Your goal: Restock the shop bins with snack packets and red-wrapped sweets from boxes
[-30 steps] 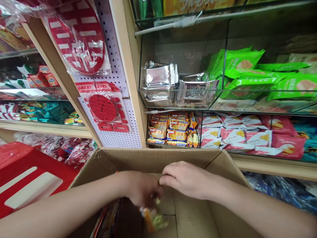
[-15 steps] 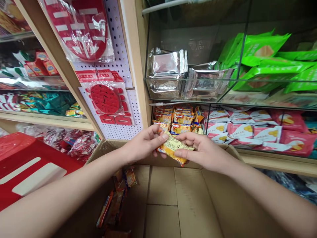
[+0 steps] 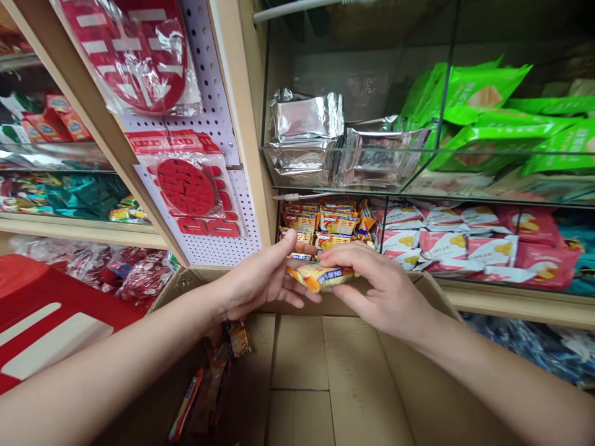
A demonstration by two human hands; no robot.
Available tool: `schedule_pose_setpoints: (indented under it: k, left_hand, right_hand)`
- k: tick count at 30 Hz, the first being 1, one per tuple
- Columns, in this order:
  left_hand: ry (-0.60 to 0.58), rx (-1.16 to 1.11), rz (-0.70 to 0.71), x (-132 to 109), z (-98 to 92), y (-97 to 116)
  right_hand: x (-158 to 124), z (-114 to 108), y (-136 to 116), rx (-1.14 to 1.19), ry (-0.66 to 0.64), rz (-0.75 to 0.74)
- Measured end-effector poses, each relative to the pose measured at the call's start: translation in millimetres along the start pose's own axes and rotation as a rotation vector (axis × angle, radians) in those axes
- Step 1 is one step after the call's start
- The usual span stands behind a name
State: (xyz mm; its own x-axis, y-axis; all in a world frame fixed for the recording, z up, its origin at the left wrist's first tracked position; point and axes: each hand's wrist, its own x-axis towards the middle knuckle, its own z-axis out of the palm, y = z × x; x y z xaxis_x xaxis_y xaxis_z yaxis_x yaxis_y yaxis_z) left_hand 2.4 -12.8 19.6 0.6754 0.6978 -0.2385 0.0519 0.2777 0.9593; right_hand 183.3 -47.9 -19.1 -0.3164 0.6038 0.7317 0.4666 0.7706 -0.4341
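Note:
My left hand (image 3: 260,279) and my right hand (image 3: 379,288) meet above an open cardboard box (image 3: 302,365). Between them is a small stack of yellow-orange snack packets (image 3: 320,277), gripped by my right hand's fingers and thumb from the right. My left hand touches the stack's left end with its thumb up and fingers curled under. Just behind the hands, a glass shelf compartment holds more of the same yellow packets (image 3: 325,226). A few similar packets (image 3: 218,365) lie along the box's left inner wall.
Glass-fronted compartments hold silver foil packs (image 3: 307,139), green bags (image 3: 483,118) and pink-white packets (image 3: 465,244). A pegboard panel (image 3: 209,155) carries red paper decorations (image 3: 186,186). A red plastic stool (image 3: 51,316) stands at the left. Shelves of goods fill the far left.
Both hands came up out of the box carrying the yellow packets. They now hold them a little higher and closer to the shelf compartment.

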Motion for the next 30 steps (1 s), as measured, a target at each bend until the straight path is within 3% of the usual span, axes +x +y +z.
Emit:
schedule_pose_setpoints:
  k: [3, 7, 10, 15, 18, 25, 30]
  left_hand:
    - [-0.067, 0.002, -0.046, -4, 5.4, 1]
    - [0.068, 0.093, 0.120, -4, 10.7, -1]
    - [0.152, 0.196, 0.236, 0, 8.3, -3]
    - [0.116, 0.357, 0.314, 2, 3.3, -11]
    - [0.104, 0.382, 0.334, 1, 4.7, -12]
    - [0.217, 0.245, 0.343, 5, 1.3, -4]
    - [0.192, 0.287, 0.279, 5, -2.7, -4]
  right_hand:
    - [-1, 1, -1, -0.077, 0.019, -0.035]
    - [-3, 3, 3, -0.131, 0.066, 0.087]
    - [-3, 3, 10, 0.061, 0.138, 0.271]
    - [0, 2, 16, 0.410, 0.129, 0.461]
    - [1, 2, 14, 0.445, 0.078, 0.477]
    - [0, -1, 15, 0.499, 0.074, 0.519]
    - [-1, 1, 14, 0.474, 0.079, 0.503]
